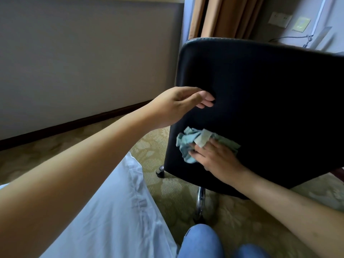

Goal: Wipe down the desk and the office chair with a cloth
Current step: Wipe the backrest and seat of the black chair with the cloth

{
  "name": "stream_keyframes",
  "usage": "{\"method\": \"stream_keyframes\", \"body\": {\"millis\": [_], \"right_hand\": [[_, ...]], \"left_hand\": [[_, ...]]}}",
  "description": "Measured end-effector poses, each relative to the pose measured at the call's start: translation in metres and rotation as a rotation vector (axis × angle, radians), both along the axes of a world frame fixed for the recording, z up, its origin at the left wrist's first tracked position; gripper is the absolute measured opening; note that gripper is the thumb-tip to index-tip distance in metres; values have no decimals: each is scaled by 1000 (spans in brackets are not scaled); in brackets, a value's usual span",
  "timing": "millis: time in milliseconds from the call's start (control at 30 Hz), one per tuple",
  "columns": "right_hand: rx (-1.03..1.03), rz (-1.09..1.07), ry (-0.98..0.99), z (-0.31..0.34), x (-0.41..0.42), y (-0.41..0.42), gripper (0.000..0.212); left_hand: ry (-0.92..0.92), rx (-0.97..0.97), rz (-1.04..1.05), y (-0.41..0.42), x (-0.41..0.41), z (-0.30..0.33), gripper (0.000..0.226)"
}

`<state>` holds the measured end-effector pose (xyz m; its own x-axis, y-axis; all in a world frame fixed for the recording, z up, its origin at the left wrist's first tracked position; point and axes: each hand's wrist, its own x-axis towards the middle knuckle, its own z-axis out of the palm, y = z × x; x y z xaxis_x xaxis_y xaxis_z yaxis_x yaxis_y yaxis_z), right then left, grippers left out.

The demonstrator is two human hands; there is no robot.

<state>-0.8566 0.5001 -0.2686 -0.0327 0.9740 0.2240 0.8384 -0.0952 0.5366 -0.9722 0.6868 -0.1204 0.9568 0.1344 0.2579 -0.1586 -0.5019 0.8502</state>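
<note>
Head view, office chair as landmark. The office chair (260,108) is seen from behind, its black backrest filling the right of the field. The right hand (214,157) presses a crumpled teal cloth (188,144) against the lower left part of the backrest; its fingers (197,151) lie spread and nearly straight over the cloth, holding it by flat pressure rather than by a closed grip, which suits a sweeping stroke. The left hand (178,105) sits at the backrest's left edge, higher than the cloth, loosely curved and holding nothing; its fingertips appear to touch the fabric, probably to steady the chair, which stands on castors (160,172), against the wiping push. Beyond the chair's top edge lies the surface (290,44) of the desk, with a cable on it. Left of the chair base is a white bed sheet (115,211) over patterned carpet (149,146).
</note>
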Motion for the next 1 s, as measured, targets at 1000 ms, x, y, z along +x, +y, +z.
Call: {"method": "stream_keyframes", "body": {"millis": [1000], "right_hand": [[207,-86,32,47,-32,30,39]], "left_hand": [[151,-105,-119,-9,5,16,41]]}}
